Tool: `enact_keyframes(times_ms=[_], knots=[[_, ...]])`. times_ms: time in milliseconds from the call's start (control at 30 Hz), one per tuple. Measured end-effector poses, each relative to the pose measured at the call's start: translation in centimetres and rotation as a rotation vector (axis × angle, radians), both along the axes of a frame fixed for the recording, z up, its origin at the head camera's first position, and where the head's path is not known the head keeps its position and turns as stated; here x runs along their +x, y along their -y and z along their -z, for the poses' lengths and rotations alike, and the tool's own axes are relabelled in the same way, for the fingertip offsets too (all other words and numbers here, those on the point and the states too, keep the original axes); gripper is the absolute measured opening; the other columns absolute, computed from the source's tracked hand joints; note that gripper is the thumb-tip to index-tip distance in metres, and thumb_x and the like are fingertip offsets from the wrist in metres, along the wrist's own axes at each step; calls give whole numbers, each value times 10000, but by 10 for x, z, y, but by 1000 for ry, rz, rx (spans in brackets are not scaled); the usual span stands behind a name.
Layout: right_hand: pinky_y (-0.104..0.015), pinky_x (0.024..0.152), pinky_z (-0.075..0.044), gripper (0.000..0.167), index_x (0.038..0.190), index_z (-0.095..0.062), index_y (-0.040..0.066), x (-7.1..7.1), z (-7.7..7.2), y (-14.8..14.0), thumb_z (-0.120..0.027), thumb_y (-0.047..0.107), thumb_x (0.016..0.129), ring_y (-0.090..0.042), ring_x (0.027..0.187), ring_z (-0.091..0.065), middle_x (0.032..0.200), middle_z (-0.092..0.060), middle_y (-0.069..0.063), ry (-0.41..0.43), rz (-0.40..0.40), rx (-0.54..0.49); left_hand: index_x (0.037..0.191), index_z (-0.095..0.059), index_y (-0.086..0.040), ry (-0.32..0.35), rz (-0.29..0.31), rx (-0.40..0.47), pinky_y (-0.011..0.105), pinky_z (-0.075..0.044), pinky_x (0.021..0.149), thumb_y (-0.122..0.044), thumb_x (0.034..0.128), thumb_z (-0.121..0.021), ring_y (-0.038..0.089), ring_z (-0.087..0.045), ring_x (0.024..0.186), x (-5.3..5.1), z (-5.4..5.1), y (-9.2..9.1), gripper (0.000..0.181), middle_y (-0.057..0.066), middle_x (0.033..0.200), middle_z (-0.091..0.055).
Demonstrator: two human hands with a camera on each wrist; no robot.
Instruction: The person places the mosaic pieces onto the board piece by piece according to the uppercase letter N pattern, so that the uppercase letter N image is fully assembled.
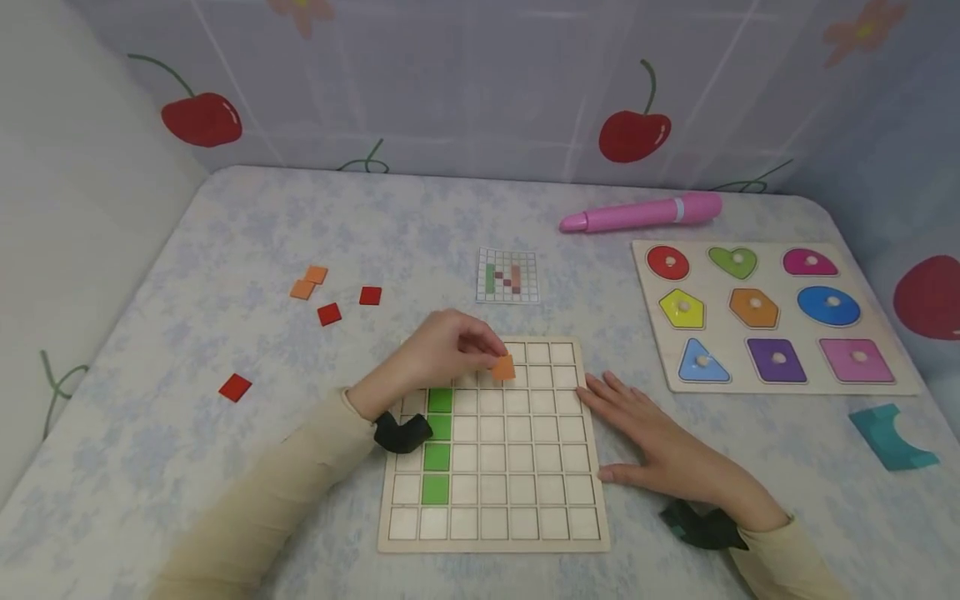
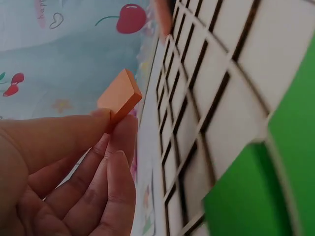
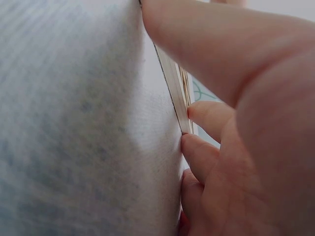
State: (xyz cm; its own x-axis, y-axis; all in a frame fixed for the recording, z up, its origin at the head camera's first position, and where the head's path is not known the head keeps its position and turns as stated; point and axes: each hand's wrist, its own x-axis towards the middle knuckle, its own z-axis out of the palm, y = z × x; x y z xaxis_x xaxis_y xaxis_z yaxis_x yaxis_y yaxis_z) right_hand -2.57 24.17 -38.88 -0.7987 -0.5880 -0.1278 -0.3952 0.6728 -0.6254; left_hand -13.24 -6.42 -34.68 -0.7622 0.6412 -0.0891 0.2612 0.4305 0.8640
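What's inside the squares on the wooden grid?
Four green tiles sit in one column of the wooden grid. The left hand and black wristband hide some squares, so whatever's inside those can't be seen.

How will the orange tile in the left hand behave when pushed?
The orange tile is probably stiff, since its edges look straight. It is likely light, being small and thin. Pinched at one end, it might twist between the fingers.

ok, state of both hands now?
Left hand: closed, pinching an orange tile.
Right hand: open, touching the right edge of the grid board, holding nothing.
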Motion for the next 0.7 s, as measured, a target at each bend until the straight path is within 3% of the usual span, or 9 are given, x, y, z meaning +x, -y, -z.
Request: enact_keyframes(times_ms=[200, 433, 700], knots=[[-322, 1094, 17, 854, 1500, -232, 184, 0, 2, 0, -678, 458, 824, -289, 1395, -53, 1536, -156, -76, -28, -16, -15, 899, -727, -91, -11, 52, -20, 232, -488, 690, -61, 839, -703, 52, -617, 717, 13, 17, -12, 71, -39, 841, -669], [-402, 1095, 1, 852, 1501, -227, 197, 0, 2, -1, -675, 461, 827, -276, 1397, -36, 1540, -145, -61, -10, -7, -11, 847, -723, -93, -4, 59, -4, 223, -488, 669, -54, 821, -719, 35, -612, 679, 17, 23, -17, 46, -65, 793, -659], [-447, 1090, -13, 855, 1502, -221, 197, 1, 1, 0, -678, 456, 827, -289, 1396, -34, 1540, -145, -61, -8, -5, -9, 833, -735, -108, -51, 113, -19, 212, -481, 665, -68, 829, -714, 21, -588, 681, 19, 26, -20, 45, -99, 772, -646]])
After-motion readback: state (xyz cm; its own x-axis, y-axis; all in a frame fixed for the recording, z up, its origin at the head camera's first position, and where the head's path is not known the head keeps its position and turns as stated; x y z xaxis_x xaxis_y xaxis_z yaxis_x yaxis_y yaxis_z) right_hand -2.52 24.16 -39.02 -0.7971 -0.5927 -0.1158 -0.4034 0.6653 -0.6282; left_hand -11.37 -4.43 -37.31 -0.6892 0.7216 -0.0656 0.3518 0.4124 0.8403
